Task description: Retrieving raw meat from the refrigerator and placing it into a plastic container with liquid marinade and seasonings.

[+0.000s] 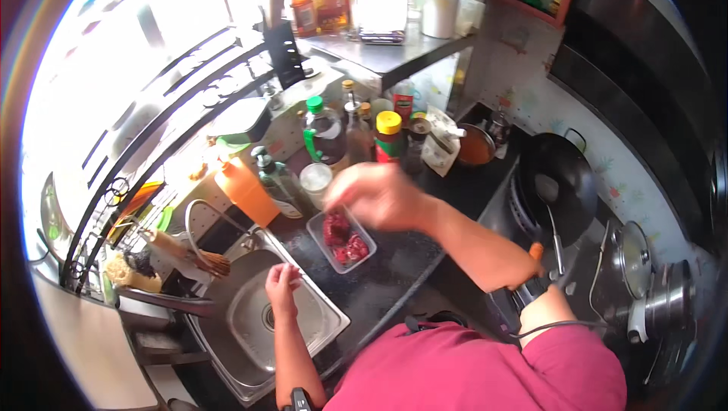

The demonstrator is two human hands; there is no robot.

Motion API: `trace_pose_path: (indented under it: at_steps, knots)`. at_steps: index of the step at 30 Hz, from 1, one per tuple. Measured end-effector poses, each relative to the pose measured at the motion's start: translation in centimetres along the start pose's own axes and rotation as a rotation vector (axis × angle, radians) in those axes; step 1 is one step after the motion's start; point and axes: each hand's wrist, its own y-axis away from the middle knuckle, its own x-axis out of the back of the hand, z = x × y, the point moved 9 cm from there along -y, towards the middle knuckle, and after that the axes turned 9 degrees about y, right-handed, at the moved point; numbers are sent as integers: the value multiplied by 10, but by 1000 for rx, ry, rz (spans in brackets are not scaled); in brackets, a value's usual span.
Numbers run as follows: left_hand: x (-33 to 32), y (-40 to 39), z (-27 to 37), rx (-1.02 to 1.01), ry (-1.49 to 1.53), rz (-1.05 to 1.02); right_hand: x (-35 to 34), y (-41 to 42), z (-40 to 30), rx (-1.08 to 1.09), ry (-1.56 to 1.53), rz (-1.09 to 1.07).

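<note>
My right hand (375,195) is blurred and raised over the counter, just above and right of a clear plastic container (371,240) of raw red meat (350,249). Whether its curled fingers hold something cannot be made out. My left hand (283,280) hovers at the right part of the stainless steel sink (335,320), fingers partly bent and nothing seen in them. The container rests on the dark countertop (392,263), beside the sink. Behind it stand a white-lidded jar (316,178), a dark green pump bottle (281,183) and a jar with a yellow lid (388,124).
An orange bottle (244,189) stands behind the curved faucet (190,223). A green-capped jug (323,126) and an opened packet (441,141) line the back, near a pot of reddish-brown liquid (476,146). A black wok (569,183) with a ladle sits at the right.
</note>
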Motion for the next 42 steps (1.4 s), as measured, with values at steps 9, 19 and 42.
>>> trace_pose_path:
  at_steps: [9, 19, 42]
  knots:
    - [65, 54, -84, 361, 796, 225, -48, 232, 233, -1375, -423, 639]
    - [4, 29, -60, 419, 524, -22, -47, 77, 208, -746, -23, 563]
    - [-52, 1, -82, 346, -151, -133, -23, 29, 208, -380, 302, 526]
